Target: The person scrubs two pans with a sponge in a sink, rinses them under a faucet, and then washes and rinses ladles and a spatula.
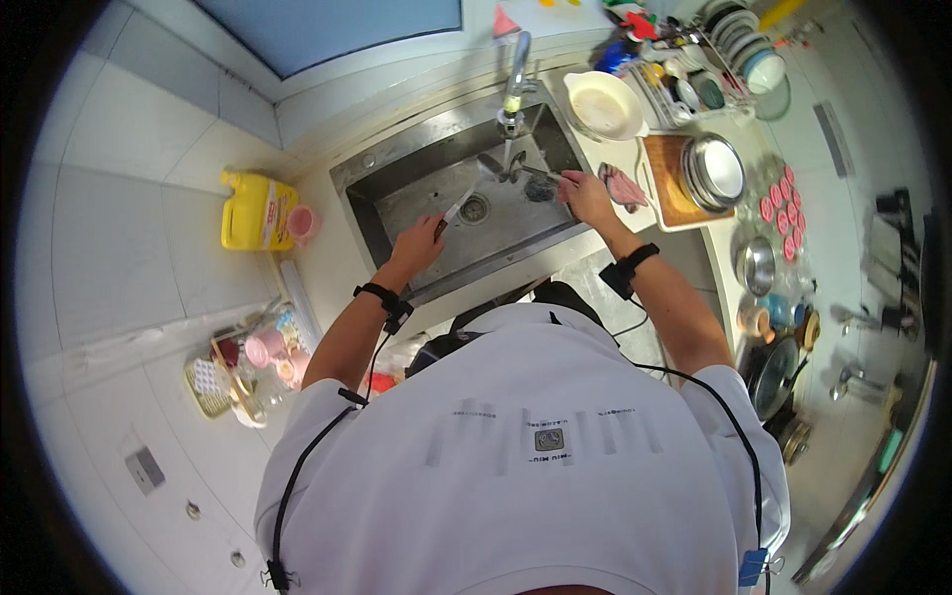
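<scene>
Over the steel sink, my left hand grips the handle of a long utensil that looks like a ladle, its dark rounded head near the tap's stream. My right hand holds the handle of a second ladle-like utensil, whose head is close beside the first. Water runs from the chrome tap between or onto the two heads; which one it strikes is hard to tell. A dark mesh-like scrubber lies on the sink floor, left of my right hand. The drain shows below the utensils.
Right of the sink are a cream pan, a pink cloth, a cutting board bearing stacked steel bowls, and a full dish rack. A yellow jug and a pink cup stand on the left.
</scene>
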`<state>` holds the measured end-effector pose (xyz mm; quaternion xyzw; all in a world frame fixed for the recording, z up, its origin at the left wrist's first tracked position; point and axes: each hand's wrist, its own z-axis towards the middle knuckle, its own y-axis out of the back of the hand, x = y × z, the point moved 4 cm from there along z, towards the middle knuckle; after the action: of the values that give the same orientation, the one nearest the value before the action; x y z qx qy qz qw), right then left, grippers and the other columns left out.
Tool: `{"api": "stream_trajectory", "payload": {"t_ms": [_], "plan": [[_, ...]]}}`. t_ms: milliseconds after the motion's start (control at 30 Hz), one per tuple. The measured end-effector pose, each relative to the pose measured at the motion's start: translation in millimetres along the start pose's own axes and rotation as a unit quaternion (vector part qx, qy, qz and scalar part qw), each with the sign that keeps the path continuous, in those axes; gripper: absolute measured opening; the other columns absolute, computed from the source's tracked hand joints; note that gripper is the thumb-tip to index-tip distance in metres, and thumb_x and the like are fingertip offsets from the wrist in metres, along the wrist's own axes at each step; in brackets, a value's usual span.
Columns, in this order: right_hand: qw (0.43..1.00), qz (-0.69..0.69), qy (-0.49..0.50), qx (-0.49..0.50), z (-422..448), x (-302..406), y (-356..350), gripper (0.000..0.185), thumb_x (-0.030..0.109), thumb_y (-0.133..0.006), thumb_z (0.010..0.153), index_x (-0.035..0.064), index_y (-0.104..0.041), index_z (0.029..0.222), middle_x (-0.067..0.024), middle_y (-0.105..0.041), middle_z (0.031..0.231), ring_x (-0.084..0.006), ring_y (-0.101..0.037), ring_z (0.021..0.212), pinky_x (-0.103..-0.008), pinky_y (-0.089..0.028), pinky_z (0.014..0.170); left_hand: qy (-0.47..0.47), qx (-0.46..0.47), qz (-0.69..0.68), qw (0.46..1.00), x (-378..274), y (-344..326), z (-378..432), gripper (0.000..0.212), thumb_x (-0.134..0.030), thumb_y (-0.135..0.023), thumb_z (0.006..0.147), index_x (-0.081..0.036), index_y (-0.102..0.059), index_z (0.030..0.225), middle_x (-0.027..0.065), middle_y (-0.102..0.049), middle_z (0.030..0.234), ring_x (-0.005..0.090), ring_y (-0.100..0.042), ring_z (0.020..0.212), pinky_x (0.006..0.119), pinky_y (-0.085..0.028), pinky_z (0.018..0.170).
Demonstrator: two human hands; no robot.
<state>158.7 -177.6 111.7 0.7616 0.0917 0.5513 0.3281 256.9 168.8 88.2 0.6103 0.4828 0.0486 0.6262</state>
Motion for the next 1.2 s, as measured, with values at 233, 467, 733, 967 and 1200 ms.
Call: {"api": "stream_trajectory", "payload": {"t_ms": [233, 467, 733, 967, 1200], "plan": [[0.993, 0.064, -0.082, -0.06, -71, 5, 31, 0.038, 0.02, -0.052, 0.094, -0.0074, -0.056, 0.119, -0.0135, -0.069, 0.083, -0.0183, -0.068, 0.072, -0.0289, -0.052, 0.068, -0.089, -0.004, -0.048, 0.995, -19, 4, 46, 0.033, -0.017, -0.057, 0.082, -0.009, -0.057, 0.115, 0.0137, -0.061, 0.101, 0.0313, -0.062, 0.081, 0.042, -0.05, 0.067], [0.987, 0.093, -0.104, -0.075, -91, -5, 44, 0.039, 0.022, -0.05, 0.096, -0.0071, -0.054, 0.122, -0.0127, -0.069, 0.088, -0.0169, -0.068, 0.077, -0.0269, -0.051, 0.069, 0.169, 0.182, -0.641, 0.726, -5, -41, 90, 0.022, -0.012, -0.049, 0.091, 0.007, -0.056, 0.102, 0.0103, -0.063, 0.081, 0.014, -0.057, 0.064, 0.028, -0.049, 0.054], [0.981, 0.131, -0.107, -0.095, -107, -14, 51, 0.037, 0.021, -0.051, 0.095, -0.0074, -0.055, 0.119, -0.0141, -0.068, 0.087, -0.0186, -0.068, 0.075, -0.0294, -0.052, 0.07, 0.26, 0.156, -0.806, 0.508, -39, -69, 188, 0.026, -0.012, -0.045, 0.094, 0.011, -0.045, 0.106, 0.0205, -0.058, 0.099, 0.0169, -0.054, 0.069, 0.026, -0.049, 0.056], [0.969, 0.199, -0.106, -0.097, -129, -14, 52, 0.039, 0.022, -0.05, 0.096, -0.0077, -0.054, 0.121, -0.0138, -0.068, 0.09, -0.0176, -0.068, 0.077, -0.0291, -0.052, 0.071, 0.291, 0.101, -0.856, 0.416, -45, -86, 228, 0.029, -0.007, -0.038, 0.086, 0.008, -0.036, 0.111, 0.031, -0.05, 0.112, 0.019, -0.046, 0.058, 0.03, -0.044, 0.052], [0.965, 0.2, -0.13, -0.104, -145, -15, 57, 0.038, 0.021, -0.05, 0.096, -0.008, -0.053, 0.121, -0.0145, -0.068, 0.091, -0.0184, -0.068, 0.078, -0.0292, -0.052, 0.072, 0.306, 0.173, -0.879, 0.321, -53, -80, 232, 0.049, -0.017, -0.032, 0.09, 0.012, -0.025, 0.129, 0.0291, -0.044, 0.125, 0.0185, -0.048, 0.063, 0.025, -0.045, 0.048]]}}
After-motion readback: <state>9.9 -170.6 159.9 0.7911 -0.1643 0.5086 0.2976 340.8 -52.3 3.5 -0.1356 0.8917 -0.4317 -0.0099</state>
